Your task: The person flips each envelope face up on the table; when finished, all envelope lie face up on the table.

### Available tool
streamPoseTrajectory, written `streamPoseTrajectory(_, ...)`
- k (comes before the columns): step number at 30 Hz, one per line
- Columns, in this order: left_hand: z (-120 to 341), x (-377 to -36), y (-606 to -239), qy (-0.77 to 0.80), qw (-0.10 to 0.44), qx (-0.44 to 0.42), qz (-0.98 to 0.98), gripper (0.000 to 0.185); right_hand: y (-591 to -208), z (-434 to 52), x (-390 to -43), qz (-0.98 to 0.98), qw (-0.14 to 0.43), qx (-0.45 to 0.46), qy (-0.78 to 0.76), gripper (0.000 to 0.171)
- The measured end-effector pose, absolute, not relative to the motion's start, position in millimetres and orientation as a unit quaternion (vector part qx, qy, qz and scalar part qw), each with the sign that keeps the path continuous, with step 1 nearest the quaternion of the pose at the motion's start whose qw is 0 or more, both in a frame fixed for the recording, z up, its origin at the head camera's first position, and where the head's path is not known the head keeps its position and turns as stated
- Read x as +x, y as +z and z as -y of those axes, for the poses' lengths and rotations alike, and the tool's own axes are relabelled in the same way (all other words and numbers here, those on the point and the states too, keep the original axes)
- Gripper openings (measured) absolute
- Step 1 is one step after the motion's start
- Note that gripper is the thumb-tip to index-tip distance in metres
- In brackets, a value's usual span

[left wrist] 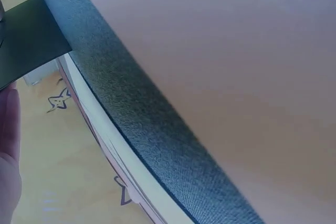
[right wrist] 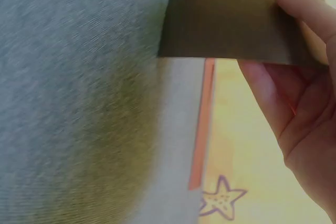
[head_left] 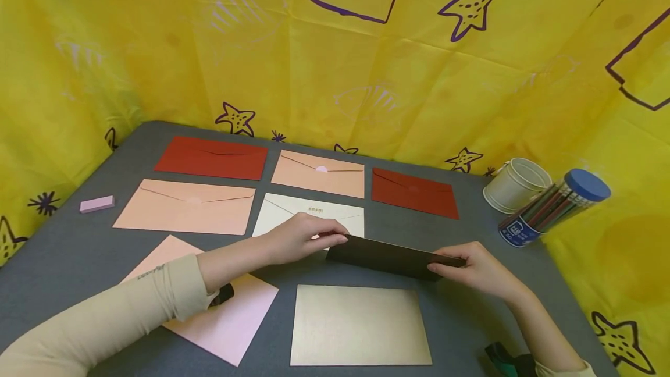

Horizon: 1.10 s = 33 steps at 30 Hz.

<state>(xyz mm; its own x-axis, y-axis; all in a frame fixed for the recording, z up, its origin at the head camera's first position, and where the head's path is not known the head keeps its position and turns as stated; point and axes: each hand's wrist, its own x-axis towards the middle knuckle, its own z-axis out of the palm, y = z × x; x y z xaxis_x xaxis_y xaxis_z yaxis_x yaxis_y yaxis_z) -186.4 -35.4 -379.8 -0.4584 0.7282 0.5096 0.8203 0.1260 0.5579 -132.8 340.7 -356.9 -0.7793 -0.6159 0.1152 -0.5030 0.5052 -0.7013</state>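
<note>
A dark brown envelope (head_left: 389, 256) is held up off the grey table (head_left: 466, 307) between both hands. My left hand (head_left: 309, 236) pinches its left end, fingers on top. My right hand (head_left: 473, 266) grips its right end, thumb along the front. The right wrist view shows the dark envelope (right wrist: 231, 19) with a fingertip over its edge. A corner of the same envelope (left wrist: 29, 38) appears in the left wrist view. Just below the hands lies a pale gold envelope (head_left: 358, 324), and a cream one (head_left: 309, 214) sits behind them.
Two red envelopes (head_left: 211, 157) (head_left: 413, 192), two peach ones (head_left: 185, 207) (head_left: 319, 174) and a pink sheet (head_left: 225, 319) lie on the table. A pink eraser (head_left: 96, 203) is at left. A white cup (head_left: 515, 184) and a pencil tube (head_left: 555, 205) stand right. Yellow cloth walls surround.
</note>
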Motion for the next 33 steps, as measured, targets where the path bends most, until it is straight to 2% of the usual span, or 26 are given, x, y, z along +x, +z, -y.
streamPoseTrajectory(6,34,-188,-384,-0.385,0.001,-0.512,0.768,0.003,-365,-347,-131,-0.864,0.089,-0.298,-0.396,0.012)
streamPoseTrajectory(12,31,-189,-389,-0.349,-0.068,-0.495,0.793,0.023,-378,-352,-132,-0.861,0.104,-0.286,-0.407,0.013)
streamPoseTrajectory(17,22,-190,-390,-0.368,-0.093,-0.467,0.798,0.022,-382,-361,-132,-0.877,0.101,-0.249,-0.397,0.009)
streamPoseTrajectory(19,16,-190,-390,-0.396,-0.103,-0.441,0.799,0.02,-381,-367,-133,-0.885,0.109,-0.21,-0.402,0.007)
streamPoseTrajectory(25,-9,-187,-393,-0.524,-0.184,-0.304,0.774,0.011,-381,-385,-137,-0.879,0.13,-0.079,-0.452,0.026)
streamPoseTrajectory(33,-40,-182,-397,-0.624,-0.286,-0.159,0.709,0.047,-388,-405,-140,-0.898,0.12,0.012,-0.423,0.034)
